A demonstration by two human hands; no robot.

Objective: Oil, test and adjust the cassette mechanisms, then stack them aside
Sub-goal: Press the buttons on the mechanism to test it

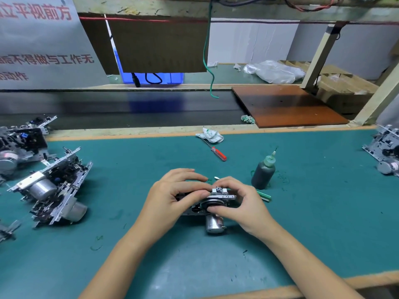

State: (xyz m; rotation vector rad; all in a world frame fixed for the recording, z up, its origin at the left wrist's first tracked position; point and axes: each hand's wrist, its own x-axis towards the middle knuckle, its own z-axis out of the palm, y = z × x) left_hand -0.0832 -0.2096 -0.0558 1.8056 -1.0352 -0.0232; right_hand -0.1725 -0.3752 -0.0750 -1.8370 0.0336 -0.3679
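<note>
Tabletop [302,223]: green mat, carrying everything below.

Stack of cassette mechanisms [49,190] at the left edge, leaning on one another, motors showing; well apart from the work area. More mechanisms [384,152] at the far right edge.

Cassette mechanism [216,200] in hand: centre of the tabletop, held between both hands, apparently resting on or just above the mat. Long axis running left to right across the view. Flywheel face turned up and toward the camera; cylindrical motor [213,223] projecting toward the near edge; small grey head block [219,190] on the far, upper edge.

Handling, judged: stamped metal chassis, rigid; motor end likely the heavier, so expect a tilt toward it when lifted. Fine levers and springs probably easy to bend; oiled faces possibly slippery. Best gripped by the chassis edges at both short ends, clear of flywheel and head block.

Left hand [172,197]: fingers curled over the left end of the chassis, thumb lying along its near face; holding it.

Right hand [235,201]: fingers curled over the right end near the head block, thumb pressing at the flywheel rim; holding it.

Oil bottle [263,172]: upright, needle spout up, just right of the right hand.

Screwdriver [217,152]: red handle, lying flat beyond the hands, tip toward a crumpled rag [210,134].
</note>
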